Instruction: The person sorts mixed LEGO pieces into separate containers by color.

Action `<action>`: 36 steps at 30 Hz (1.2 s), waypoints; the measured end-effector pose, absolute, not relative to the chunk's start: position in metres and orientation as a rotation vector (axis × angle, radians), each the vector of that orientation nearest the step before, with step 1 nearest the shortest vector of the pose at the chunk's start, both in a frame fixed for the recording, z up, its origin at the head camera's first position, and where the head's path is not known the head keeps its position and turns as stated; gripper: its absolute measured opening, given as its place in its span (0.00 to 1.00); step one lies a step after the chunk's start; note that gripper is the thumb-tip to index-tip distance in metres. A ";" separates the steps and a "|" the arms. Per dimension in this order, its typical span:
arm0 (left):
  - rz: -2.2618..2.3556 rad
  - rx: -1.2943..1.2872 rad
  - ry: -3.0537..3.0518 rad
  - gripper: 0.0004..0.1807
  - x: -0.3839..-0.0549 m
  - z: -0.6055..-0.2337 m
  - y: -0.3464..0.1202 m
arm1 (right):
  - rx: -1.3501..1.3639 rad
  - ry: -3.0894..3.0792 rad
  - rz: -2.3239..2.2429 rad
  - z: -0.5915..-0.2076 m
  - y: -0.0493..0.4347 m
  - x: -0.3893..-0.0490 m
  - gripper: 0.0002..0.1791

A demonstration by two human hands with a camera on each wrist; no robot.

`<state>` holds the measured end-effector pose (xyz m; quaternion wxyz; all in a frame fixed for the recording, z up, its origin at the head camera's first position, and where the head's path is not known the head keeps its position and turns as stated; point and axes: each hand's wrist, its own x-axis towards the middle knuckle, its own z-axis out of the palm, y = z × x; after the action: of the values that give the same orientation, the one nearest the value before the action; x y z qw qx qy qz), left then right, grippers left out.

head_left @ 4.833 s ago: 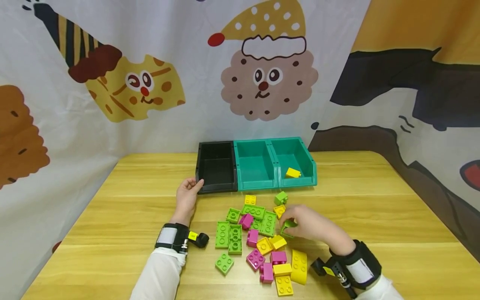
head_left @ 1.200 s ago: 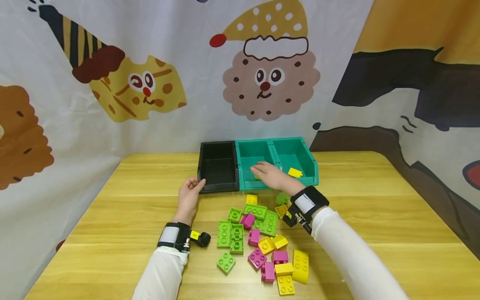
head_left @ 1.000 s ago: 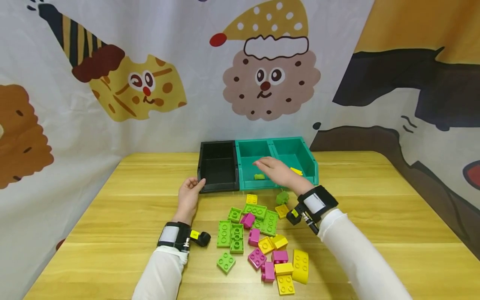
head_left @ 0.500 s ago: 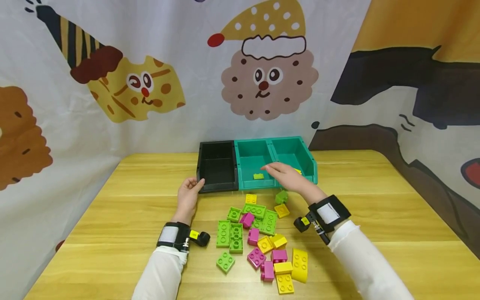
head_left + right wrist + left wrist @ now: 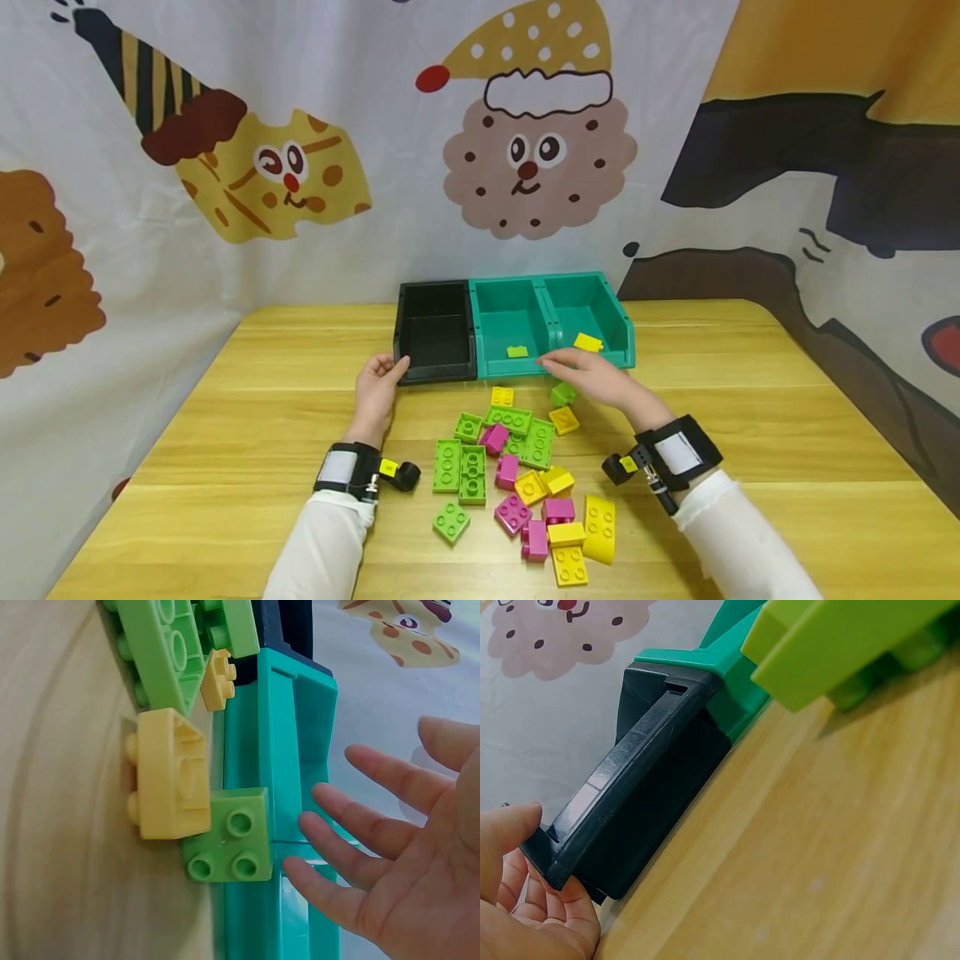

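Observation:
My left hand (image 5: 375,392) grips the front left corner of the black bin (image 5: 438,372). In the left wrist view the thumb lies over the rim (image 5: 592,795) and the fingers curl below it. My right hand (image 5: 596,379) hovers near the front edge of the teal bins (image 5: 517,368). Its fingers are spread and hold nothing in the right wrist view. One green toy block (image 5: 517,352) lies in the middle bin, and a yellow block (image 5: 588,342) in the right one. Below the right hand sits a green block (image 5: 232,836) beside a yellow block (image 5: 169,776).
Several green (image 5: 447,465), pink (image 5: 513,513) and yellow blocks (image 5: 570,567) lie loose on the wooden table (image 5: 262,450) between my arms. A curved yellow block (image 5: 599,530) lies at the pile's right. A printed curtain (image 5: 405,167) hangs behind the bins.
My right hand took a green block from the pile, let it go in the middle bin, then drew back to the right and towards me. The left hand stays on the black bin.

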<state>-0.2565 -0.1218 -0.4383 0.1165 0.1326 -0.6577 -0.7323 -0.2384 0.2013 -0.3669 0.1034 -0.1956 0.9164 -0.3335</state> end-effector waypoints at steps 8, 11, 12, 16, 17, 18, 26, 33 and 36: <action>-2.145 0.386 -1.927 0.08 -0.256 -0.438 -0.122 | -0.621 2.665 -0.968 -0.377 0.208 -0.232 0.24; -2.150 0.386 -1.929 0.08 -0.256 -0.439 -0.122 | -0.644 2.674 -0.939 -0.383 0.210 -0.231 0.23; -2.153 0.386 -1.928 0.08 -0.256 -0.439 -0.122 | -0.651 2.681 -0.925 -0.384 0.210 -0.231 0.22; -2.166 0.383 -1.926 0.08 -0.255 -0.439 -0.122 | -0.658 2.701 -0.884 -0.391 0.212 -0.231 0.22; -2.170 0.382 -1.923 0.08 -0.255 -0.439 -0.122 | -0.650 2.705 -0.875 -0.392 0.212 -0.231 0.22; -2.170 0.382 -1.921 0.08 -0.255 -0.439 -0.122 | -0.648 2.711 -0.865 -0.394 0.212 -0.232 0.22; -2.162 0.381 -1.927 0.09 -0.256 -0.438 -0.122 | -0.646 2.725 -0.850 -0.401 0.214 -0.235 0.20; -2.159 0.383 -1.934 0.09 -0.255 -0.438 -0.122 | -0.632 2.733 -0.867 -0.403 0.214 -0.235 0.18; -2.161 0.385 -1.938 0.09 -0.255 -0.437 -0.122 | -0.641 2.744 -0.847 -0.403 0.214 -0.237 0.18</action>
<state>-0.2545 -0.1219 -0.4371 0.1064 0.1306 -0.6580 -0.7339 -0.2367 0.2139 -0.4035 0.0996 -0.2166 0.9279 -0.2866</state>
